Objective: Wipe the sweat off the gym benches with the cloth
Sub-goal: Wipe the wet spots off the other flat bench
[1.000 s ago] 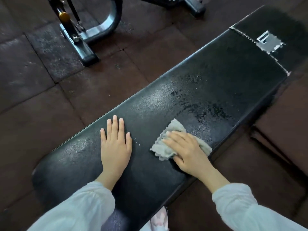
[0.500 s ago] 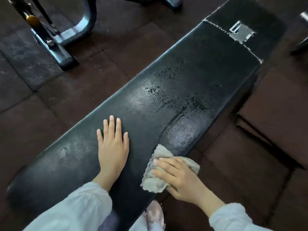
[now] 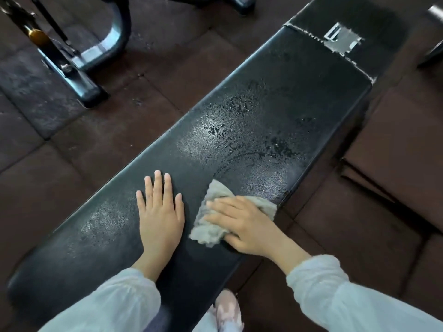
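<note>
Nearest, the left hand (image 3: 161, 213) lies open and flat on the black bench (image 3: 275, 97). Just beside it the right hand (image 3: 242, 225) presses a crumpled grey cloth (image 3: 211, 230) onto the pad, fingers spread over it. Beyond the cloth, wet droplets (image 3: 247, 130) bead the surface; farther on sits a torn patch (image 3: 341, 40).

A long black bench (image 3: 275, 97) is seen running diagonally over dark floor mats (image 3: 100, 140). The left hand (image 3: 160, 212) is laid flat on the padding, fingers spread. A crumpled grey cloth (image 3: 215, 226) is pressed down just beside it by the right hand (image 3: 244, 224). Wet streaks (image 3: 254, 130) are visible further up, and torn tape (image 3: 341, 40) near the far end.
</note>
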Demonstrator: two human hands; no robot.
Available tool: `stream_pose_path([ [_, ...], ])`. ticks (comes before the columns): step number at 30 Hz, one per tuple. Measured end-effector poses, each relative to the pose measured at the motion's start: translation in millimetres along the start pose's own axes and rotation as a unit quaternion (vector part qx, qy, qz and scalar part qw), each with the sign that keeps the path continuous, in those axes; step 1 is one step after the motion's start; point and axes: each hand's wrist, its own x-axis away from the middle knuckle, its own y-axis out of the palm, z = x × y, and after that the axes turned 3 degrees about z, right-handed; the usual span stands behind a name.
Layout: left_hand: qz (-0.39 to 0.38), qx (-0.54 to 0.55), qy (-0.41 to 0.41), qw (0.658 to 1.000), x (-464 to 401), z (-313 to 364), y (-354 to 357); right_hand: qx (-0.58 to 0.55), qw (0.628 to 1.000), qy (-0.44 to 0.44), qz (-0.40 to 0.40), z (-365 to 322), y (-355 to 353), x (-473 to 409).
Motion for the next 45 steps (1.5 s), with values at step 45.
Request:
stream_pose_path([
  [45,0.022,-0.031,0.003,0.999,-75,7,6,0.002,0.995,0.092,0.041,62,-15,-115],
])
